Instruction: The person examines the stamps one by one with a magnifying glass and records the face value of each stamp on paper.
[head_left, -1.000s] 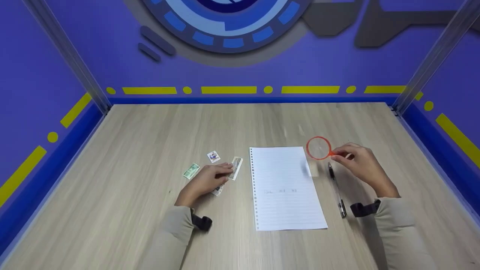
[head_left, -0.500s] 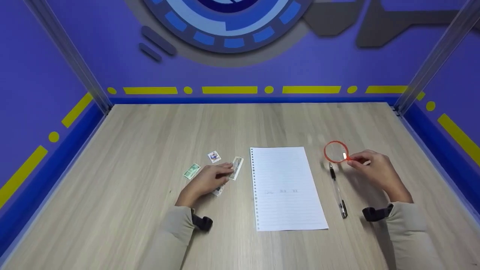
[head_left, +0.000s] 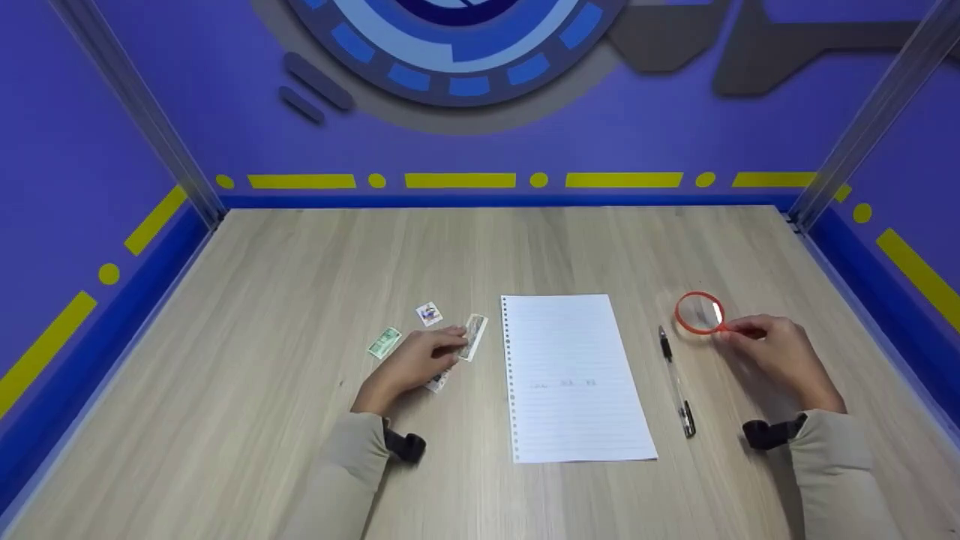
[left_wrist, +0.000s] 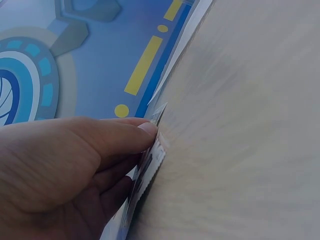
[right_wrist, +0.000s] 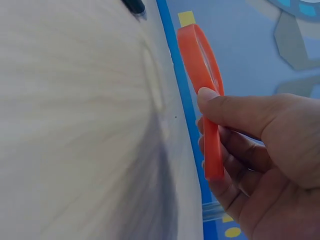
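Note:
My right hand point(head_left: 780, 352) pinches the handle of a magnifying glass point(head_left: 699, 313) with an orange rim, held above the table right of the pen point(head_left: 676, 382). The right wrist view has the thumb on the orange handle point(right_wrist: 214, 150), the lens ring edge-on beyond it. My left hand point(head_left: 414, 358) rests low on the table, fingertips touching the left edge of a long pale stamp point(head_left: 475, 339). Another stamp point(head_left: 439, 381) shows partly beneath this hand. A green stamp point(head_left: 385, 342) and a small white-edged stamp point(head_left: 429, 313) lie beside it.
A lined, hole-punched sheet of paper point(head_left: 574, 420) with faint writing lies between the hands. The wooden table point(head_left: 300, 270) meets blue-purple walls point(head_left: 465, 150) at its back and sides.
My right hand has carried the magnifying glass to the right and slightly nearer, from beside the paper's edge past the pen. My left hand and the stamps stay put.

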